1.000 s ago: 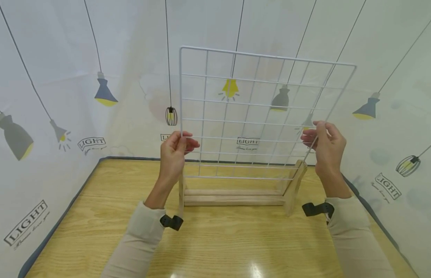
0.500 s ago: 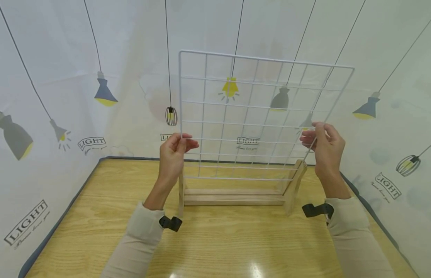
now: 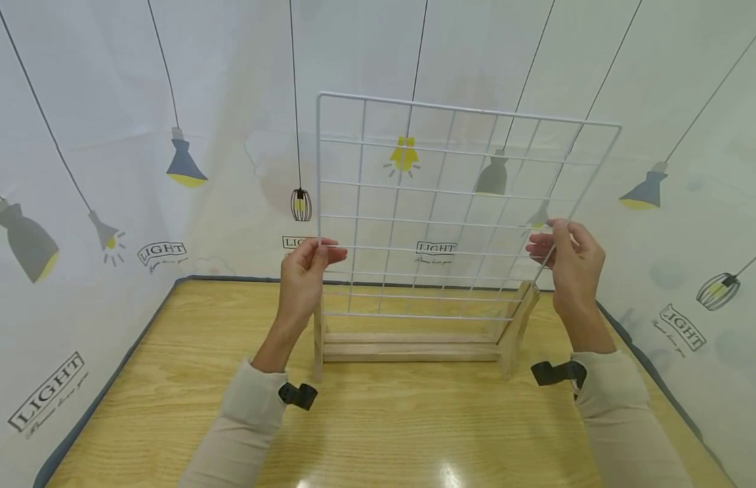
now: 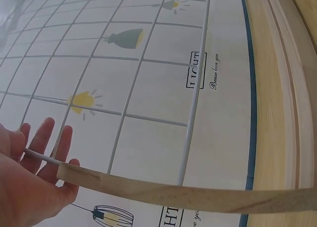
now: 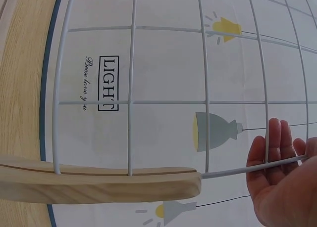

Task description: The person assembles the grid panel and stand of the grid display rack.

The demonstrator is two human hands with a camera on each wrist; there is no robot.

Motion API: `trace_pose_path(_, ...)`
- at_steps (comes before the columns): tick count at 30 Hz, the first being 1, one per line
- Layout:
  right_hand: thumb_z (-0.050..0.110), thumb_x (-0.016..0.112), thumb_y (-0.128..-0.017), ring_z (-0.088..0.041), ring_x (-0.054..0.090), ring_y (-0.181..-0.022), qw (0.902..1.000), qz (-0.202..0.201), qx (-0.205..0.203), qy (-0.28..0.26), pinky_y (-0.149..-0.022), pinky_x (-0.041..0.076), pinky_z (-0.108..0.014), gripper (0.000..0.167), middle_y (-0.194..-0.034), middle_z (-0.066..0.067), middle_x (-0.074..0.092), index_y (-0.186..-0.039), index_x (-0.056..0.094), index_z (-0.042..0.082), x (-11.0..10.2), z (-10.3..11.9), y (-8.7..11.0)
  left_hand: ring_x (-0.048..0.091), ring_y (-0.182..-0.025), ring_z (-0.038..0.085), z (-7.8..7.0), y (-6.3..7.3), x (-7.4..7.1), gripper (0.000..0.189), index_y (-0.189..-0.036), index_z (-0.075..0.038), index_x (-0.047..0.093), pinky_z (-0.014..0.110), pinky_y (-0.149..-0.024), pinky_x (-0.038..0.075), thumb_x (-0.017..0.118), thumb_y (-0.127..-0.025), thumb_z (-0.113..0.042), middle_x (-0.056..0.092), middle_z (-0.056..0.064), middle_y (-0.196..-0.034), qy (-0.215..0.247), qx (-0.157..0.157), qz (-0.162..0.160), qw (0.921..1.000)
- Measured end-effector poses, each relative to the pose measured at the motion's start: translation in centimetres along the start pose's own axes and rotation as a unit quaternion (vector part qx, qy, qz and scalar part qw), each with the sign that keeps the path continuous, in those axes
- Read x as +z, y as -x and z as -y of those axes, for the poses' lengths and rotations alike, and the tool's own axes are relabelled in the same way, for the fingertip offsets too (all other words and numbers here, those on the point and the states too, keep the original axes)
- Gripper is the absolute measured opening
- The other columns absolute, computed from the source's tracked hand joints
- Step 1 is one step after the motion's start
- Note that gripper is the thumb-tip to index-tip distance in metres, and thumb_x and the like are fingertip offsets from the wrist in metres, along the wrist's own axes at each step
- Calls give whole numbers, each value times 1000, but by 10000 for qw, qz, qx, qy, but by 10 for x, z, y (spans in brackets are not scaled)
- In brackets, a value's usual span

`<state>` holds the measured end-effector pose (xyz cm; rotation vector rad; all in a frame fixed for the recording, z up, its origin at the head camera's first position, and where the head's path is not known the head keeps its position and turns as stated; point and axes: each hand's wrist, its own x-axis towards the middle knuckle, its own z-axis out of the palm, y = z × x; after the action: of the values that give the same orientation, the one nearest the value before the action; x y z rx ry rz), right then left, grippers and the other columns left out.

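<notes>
A white wire grid panel [image 3: 389, 220] leans back, its lower part between the two uprights of a wooden stand [image 3: 408, 352]. My left hand [image 3: 301, 274] pinches the panel's left side wire between thumb and fingers, just above the left upright. On the opposite side wire, my right hand [image 3: 576, 264] grips at about the same height. In the right wrist view, the panel's edge lies along a groove in the right wooden upright [image 5: 124, 185]. The left wrist view shows the left upright [image 4: 198, 195] along the panel's edge, its tip close to my fingers [image 4: 62, 143].
The stand's crossbars lie low over a wood-grain table [image 3: 402, 427]. A pale backdrop [image 3: 232, 149] printed with hanging lamps surrounds the table at the back and sides. Each wrist carries a black camera strap, one [image 3: 299, 395] at the left cuff.
The grid panel has come down slightly between the stand's uprights. Both hands have lowered a little with it, keeping hold of its side wires. The stand has stayed in place.
</notes>
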<state>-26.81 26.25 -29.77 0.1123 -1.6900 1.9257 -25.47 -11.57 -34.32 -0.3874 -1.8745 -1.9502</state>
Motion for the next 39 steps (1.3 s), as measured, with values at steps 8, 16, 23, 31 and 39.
trace_pose_path(8, 26, 62, -98, -14, 71, -65, 10000, 55, -8, -71, -66, 60, -23, 23, -79, -4, 74, -104, 67, 4, 0, -3, 1, 69, -106, 25, 3, 0, -2, 26, -110, 3, 64, 34, -108, 46, 50, -104, -18, 71, 22, -109, -256, -109, -35, 9996)
trace_pose_path(16, 26, 61, -99, -14, 71, -65, 9999, 80, 62, -44, -67, 60, -22, 23, -79, -4, 74, -106, 67, 5, -2, -4, 2, 68, -109, 27, 5, -1, -4, 28, -109, 2, 67, 38, -106, 47, 51, -104, -21, 71, 20, -110, -425, -55, -60, 9991)
trace_pose_path(23, 25, 62, -98, -15, 70, -64, 9999, 57, -16, -132, -66, 60, -23, 22, -78, -5, 73, -103, 67, 4, 0, -5, 2, 67, -109, 29, 4, 0, -4, 27, -111, 2, 67, 35, -106, 48, 52, -103, -19, 70, 19, -112, -377, 8, -62, 9993)
trace_pose_path(31, 23, 62, -99, -16, 70, -63, 9996, 45, 11, -284, -66, 60, -24, 21, -78, -7, 73, -104, 67, 3, -1, -7, 1, 68, -107, 27, 1, -2, -3, 29, -117, 5, 65, 27, -105, 47, 54, -102, -18, 70, 21, -113, -242, 146, -57, 9996)
trace_pose_path(39, 22, 62, -99, -15, 70, -62, 9996, 66, 38, -288, -66, 60, -24, 24, -77, -6, 73, -104, 65, 0, 1, -5, 1, 71, -96, 11, -10, -11, 0, 27, -117, 7, 65, 25, -93, 55, 57, -100, -13, 72, 22, -108, -157, 544, -376, 9977)
